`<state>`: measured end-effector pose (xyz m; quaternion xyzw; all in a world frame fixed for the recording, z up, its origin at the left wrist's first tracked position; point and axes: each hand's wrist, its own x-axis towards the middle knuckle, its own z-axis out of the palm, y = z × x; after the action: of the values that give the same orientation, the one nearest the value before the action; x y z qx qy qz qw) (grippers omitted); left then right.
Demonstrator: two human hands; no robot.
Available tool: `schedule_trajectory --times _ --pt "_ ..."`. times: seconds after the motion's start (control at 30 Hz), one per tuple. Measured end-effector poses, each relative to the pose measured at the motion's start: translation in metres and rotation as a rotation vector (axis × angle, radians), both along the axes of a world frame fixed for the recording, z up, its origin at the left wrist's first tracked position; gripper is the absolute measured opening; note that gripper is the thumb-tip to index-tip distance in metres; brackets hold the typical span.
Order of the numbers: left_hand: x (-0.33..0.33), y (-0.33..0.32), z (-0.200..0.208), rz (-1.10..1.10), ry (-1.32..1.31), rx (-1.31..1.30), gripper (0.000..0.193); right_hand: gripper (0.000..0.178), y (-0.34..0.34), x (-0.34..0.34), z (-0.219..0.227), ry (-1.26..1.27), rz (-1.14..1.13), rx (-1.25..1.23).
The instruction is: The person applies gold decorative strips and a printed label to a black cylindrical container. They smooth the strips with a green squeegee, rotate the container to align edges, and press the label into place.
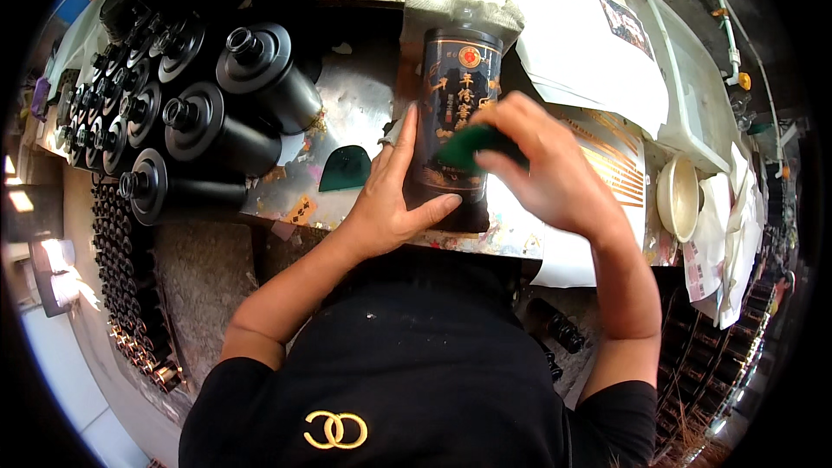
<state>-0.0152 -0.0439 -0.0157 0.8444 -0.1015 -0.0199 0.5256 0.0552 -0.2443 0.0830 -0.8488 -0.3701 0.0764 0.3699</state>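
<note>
Counted: two bare hands (555, 173), two green scrapers (345, 168), one decorated black bottle (446, 71), one cream bowl (678, 198), one white tray (689, 78). Plain black bottles (206, 126) exceed a dozen; overlap prevents an exact count.

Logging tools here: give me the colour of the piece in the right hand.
The piece is dark green, best seen in the head view.

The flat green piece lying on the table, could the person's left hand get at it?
Probably yes: the flat green piece lies just left of the left hand, with nothing seen between them. That hand is against the dark container, though, so would likely have to leave it.
</note>
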Motion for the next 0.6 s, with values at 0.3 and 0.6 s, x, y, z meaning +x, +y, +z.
schedule_trajectory --times 0.3,0.6 --pt "-0.005 0.009 0.017 -0.009 0.087 0.084 0.109 0.023 0.012 0.065 0.013 -0.761 -0.059 0.006" --pt "-0.027 0.070 -0.024 0.246 -0.002 0.643 0.072 0.020 -0.001 0.001 -0.010 -0.060 0.089 0.072"
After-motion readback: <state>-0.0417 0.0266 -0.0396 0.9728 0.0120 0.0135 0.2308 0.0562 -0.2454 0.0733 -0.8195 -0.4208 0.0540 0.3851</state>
